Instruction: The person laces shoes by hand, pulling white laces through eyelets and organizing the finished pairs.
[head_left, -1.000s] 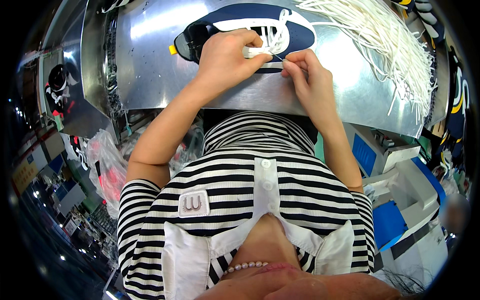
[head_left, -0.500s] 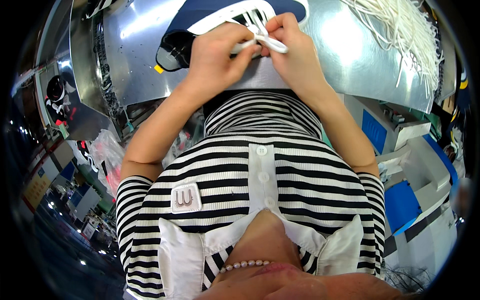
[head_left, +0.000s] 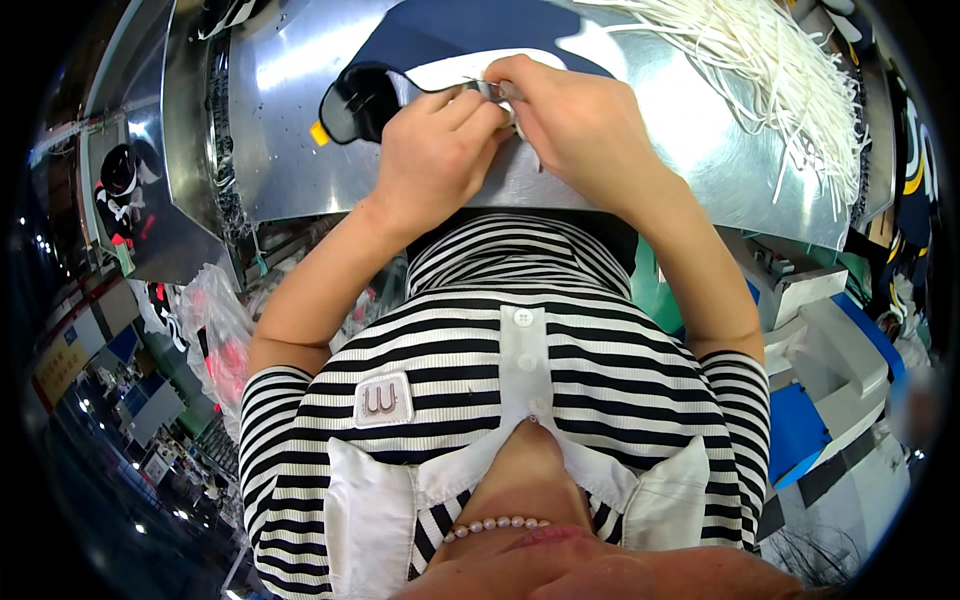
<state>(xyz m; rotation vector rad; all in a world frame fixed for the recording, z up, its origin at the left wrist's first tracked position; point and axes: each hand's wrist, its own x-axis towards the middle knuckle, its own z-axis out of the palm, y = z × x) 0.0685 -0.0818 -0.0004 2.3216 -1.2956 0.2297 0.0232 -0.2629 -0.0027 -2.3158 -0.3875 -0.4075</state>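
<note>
A navy and white shoe upper (head_left: 450,35) with a dark-lined opening (head_left: 362,105) and a small yellow tab (head_left: 319,133) lies on the metal tabletop. At its near edge my left hand (head_left: 440,150) is closed, fingers curled against the upper and a white shoelace (head_left: 512,125). My right hand (head_left: 595,130) meets it there, thumb and forefinger pinched close together at the lacing. Part of the lace shows between the two hands; the rest is hidden behind my fingers.
A heap of loose white shoelaces (head_left: 780,85) covers the right side of the shiny metal table (head_left: 290,170). Below right stands grey and blue equipment (head_left: 815,370). A clear plastic bag (head_left: 210,315) with pink contents hangs at the left, beside the table.
The white lace loop that stuck out between my hands is no longer visible. My right hand has turned over the lacing, covering more of it, and my left fingers have curled further in.
</note>
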